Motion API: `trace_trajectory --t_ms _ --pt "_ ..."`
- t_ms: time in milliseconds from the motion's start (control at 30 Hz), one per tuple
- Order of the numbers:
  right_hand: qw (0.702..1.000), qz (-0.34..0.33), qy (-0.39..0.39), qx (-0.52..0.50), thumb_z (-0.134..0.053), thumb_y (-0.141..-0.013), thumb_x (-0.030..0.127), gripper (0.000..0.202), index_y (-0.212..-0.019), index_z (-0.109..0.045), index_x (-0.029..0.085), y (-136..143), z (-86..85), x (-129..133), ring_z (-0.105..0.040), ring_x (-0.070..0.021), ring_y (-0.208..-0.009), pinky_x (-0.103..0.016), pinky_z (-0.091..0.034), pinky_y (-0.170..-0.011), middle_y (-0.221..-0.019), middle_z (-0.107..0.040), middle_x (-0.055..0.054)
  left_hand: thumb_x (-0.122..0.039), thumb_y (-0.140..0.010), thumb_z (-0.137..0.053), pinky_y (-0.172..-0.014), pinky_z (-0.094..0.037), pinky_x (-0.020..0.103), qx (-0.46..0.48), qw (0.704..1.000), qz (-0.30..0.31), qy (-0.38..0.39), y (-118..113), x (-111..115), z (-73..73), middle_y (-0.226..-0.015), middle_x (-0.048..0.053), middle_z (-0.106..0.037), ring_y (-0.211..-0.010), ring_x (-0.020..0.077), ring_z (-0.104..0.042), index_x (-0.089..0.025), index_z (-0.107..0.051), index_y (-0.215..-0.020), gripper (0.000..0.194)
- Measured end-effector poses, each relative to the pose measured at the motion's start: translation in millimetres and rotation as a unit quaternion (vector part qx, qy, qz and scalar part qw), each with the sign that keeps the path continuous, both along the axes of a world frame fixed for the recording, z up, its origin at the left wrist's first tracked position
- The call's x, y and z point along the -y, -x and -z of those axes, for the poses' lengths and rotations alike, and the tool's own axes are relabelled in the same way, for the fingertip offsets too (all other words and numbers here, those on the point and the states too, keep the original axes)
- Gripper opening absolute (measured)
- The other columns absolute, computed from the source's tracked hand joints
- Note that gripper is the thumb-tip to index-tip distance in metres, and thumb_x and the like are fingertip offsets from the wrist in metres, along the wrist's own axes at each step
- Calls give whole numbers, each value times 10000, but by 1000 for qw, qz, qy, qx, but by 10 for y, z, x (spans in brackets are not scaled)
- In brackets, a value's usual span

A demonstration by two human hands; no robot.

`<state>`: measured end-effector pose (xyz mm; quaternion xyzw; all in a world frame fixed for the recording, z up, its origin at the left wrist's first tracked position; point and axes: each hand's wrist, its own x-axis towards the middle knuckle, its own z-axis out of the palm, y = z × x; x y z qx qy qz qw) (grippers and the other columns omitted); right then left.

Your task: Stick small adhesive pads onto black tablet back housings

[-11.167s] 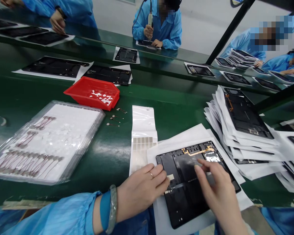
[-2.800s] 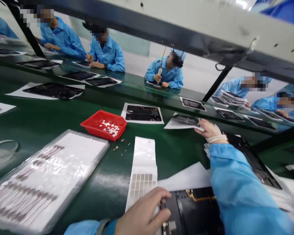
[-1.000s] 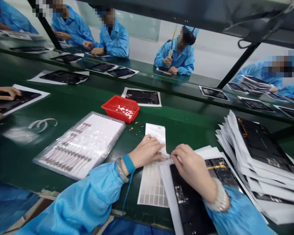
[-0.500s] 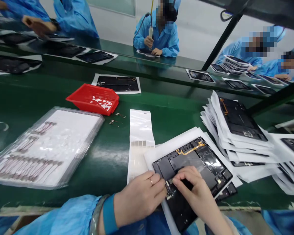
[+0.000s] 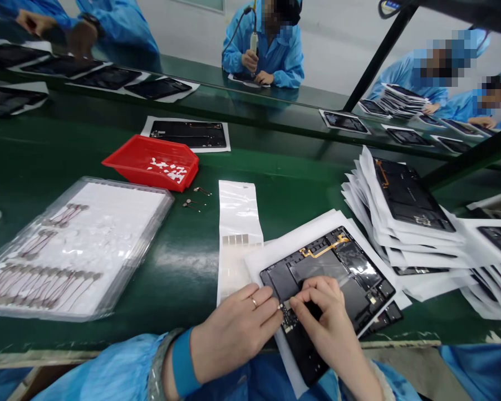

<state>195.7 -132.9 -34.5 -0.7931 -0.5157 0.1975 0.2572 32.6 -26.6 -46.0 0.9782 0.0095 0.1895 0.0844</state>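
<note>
A black tablet housing (image 5: 350,295) with an orange flex cable lies tilted on white sheets (image 5: 259,259) at the table's front edge. My left hand (image 5: 237,328), with a ring and a blue wristband, rests at its left edge, fingers closed together; whatever the fingertips pinch is too small to make out. Over the middle of the housing my right hand (image 5: 328,317) is closed in a pinch beside small board parts, and what it holds is hidden. A white strip with grey pads (image 5: 239,217) lies behind my left hand.
Left is a clear tray (image 5: 108,223) of small wired parts; behind it, a red bin (image 5: 150,159) with white pieces. A stack of housings in white sheets (image 5: 401,245) stands right, near a dark slanted post (image 5: 471,161). Co-workers in blue sit across the table.
My right hand has shifted slightly left over the housing, still pinched. My left hand stays at the housing's edge. The camera view has moved a little.
</note>
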Motion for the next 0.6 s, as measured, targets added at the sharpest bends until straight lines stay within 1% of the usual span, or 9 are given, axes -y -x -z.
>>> trace_trajectory --t_ms 300,400,600 --pt "1000 4 -7 16 -551 -834 272 184 -670 -629 242 22 -19 0 -481 -243 -906 -398 -350 -799 -842 -601 -38 -101 -971 -284 -712 -462 325 1 1000 -3 13 -2 -4 -3 -858 64 -620 -844 201 -561 -112 -603 -969 319" --pt "1000 0 -13 23 -553 -833 270 178 -673 -627 242 20 -4 6 -484 -237 -897 -390 -350 -798 -840 -599 -34 -102 -970 -291 -722 -466 326 0 1000 -5 3 -1 -2 3 -866 66 -620 -857 200 -564 -113 -602 -984 312" --pt "1000 -1 -19 17 -567 -833 284 174 -674 -622 240 -7 38 21 -478 -238 -915 -387 -338 -796 -850 -598 -31 -111 -972 -297 -746 -472 336 -6 1000 -17 -19 3 8 -6 -927 77 -627 -891 203 -567 -107 -581 -1074 301"
